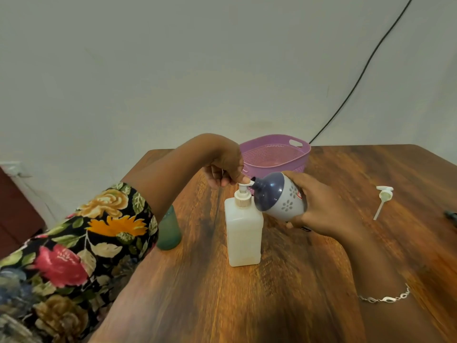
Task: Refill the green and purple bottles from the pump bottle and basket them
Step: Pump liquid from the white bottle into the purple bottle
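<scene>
Set the left hand (pixel 223 167) on the white pump head of the square, milky plastic pump bottle (pixel 243 236), upright mid-table, fingers curled close together with the tips on the head. Gripped the rounded purple-and-white flowered bottle (pixel 279 196) in the right hand (pixel 319 209), fingers wrapped round its base, neck tilted to the spout and seemingly touching it, though blurred there. Kept the green translucent bottle (pixel 169 231) just left of the pump bottle, and the lilac woven-plastic basket (pixel 306 149) at the far edge of the wooden table (pixel 321 268).
</scene>
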{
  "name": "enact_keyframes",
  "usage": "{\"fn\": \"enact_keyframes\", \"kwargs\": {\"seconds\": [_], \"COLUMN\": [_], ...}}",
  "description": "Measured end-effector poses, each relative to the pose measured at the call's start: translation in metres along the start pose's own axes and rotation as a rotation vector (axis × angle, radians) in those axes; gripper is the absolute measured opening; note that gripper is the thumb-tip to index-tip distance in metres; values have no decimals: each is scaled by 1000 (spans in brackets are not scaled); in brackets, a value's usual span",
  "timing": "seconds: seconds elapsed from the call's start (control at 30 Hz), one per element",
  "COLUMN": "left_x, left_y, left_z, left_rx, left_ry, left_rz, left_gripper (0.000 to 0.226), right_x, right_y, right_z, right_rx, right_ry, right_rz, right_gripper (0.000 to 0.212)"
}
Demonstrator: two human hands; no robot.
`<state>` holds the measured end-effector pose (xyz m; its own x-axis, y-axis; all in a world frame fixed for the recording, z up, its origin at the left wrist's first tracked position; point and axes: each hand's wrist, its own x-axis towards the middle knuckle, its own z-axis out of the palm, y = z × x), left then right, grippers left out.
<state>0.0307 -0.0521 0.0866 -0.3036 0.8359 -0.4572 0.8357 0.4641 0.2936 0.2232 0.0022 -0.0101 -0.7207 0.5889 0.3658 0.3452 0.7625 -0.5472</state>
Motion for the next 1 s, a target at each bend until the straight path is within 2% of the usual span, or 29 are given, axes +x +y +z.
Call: {"fn": "enact_keyframes", "kwargs": {"seconds": [0.33,0.5,0.8,1.0], "left_x": [-3,-1,3,-4], "left_y": [-17,-8,-2,-15], "left_z": [-3,-3,3,4], "left_rx": [-187,-178,24,-134], "left_ry": [58,39,-40,35], "left_rz": [111,129,-26,92], "left_gripper": [27,26,30,29], "right_x": [-1,-2,1,-1], "right_y": [0,2,4,3], "right_z": [-3,-7,3,4], "right_rx": [15,-13,-44,5], "right_ry": [-17,3,-5,-22], "right_rz": [7,14,-12,10], "right_gripper": [87,86,85,87]}}
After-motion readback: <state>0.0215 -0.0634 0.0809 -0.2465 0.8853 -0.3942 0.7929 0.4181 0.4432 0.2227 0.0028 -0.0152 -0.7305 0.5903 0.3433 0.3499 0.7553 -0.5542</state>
